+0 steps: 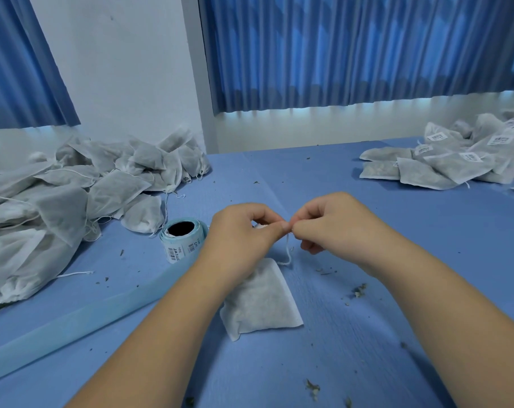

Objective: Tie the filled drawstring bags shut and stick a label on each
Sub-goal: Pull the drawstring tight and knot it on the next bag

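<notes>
A filled white drawstring bag (261,301) lies on the blue table (397,245) in front of me, its neck under my hands. My left hand (241,231) curls around the gathered bag top and pinches the white drawstring (288,254). My right hand (323,222) pinches the same string, fingertips meeting the left thumb. A loop of string hangs down between the two hands. A roll of barcode labels (182,240) stands just left of my left hand, with its blue backing strip (73,322) trailing toward the near left.
A heap of unlabelled filled bags (73,195) covers the left side of the table. A pile of labelled bags (461,154) sits at the far right. Dried herb crumbs (358,290) are scattered around. Blue curtains (352,48) hang behind.
</notes>
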Tool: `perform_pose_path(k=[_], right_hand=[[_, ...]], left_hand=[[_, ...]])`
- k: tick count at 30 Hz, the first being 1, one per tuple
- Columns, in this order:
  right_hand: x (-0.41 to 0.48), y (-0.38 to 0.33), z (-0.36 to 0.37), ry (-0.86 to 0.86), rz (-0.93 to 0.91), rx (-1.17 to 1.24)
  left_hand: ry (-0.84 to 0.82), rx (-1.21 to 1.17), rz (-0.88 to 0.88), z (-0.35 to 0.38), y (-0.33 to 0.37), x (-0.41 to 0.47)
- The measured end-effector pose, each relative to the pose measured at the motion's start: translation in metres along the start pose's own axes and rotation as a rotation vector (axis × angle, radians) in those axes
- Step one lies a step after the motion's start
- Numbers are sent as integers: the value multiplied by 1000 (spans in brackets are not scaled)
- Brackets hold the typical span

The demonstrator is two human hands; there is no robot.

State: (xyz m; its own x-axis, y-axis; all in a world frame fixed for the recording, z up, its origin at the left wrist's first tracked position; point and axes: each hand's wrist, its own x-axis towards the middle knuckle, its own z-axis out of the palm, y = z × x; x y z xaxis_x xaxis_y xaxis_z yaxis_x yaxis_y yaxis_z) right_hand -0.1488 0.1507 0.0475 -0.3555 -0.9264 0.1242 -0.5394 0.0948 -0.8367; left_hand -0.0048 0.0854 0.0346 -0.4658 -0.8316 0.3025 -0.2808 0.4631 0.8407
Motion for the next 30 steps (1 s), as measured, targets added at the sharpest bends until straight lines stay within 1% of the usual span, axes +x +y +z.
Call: perform_pose_path(k=[4, 8, 11, 15, 18, 22, 30], right_hand=[[0, -1, -1, -9, 25, 138], [0, -3, 0, 17, 10, 168], [-1, -4, -1, 22, -29, 202], [-2, -5, -1, 17, -95, 203], [-4, -6, -1, -16, -178, 194], [-3, -5, 2, -13, -249, 191], [-4, -4, 1, -36, -284, 229]], left_hand=[[3, -84, -18, -3, 2, 0], [-1, -132, -48, -5, 3, 0], [-80, -200, -116, -7, 3, -1], [-211, -451, -275, -10, 5, -2], [-254, -608, -355, -11, 6, 0], [-310, -645, -393, -12, 4, 2], [-416, -766, -460, -13, 5, 3]])
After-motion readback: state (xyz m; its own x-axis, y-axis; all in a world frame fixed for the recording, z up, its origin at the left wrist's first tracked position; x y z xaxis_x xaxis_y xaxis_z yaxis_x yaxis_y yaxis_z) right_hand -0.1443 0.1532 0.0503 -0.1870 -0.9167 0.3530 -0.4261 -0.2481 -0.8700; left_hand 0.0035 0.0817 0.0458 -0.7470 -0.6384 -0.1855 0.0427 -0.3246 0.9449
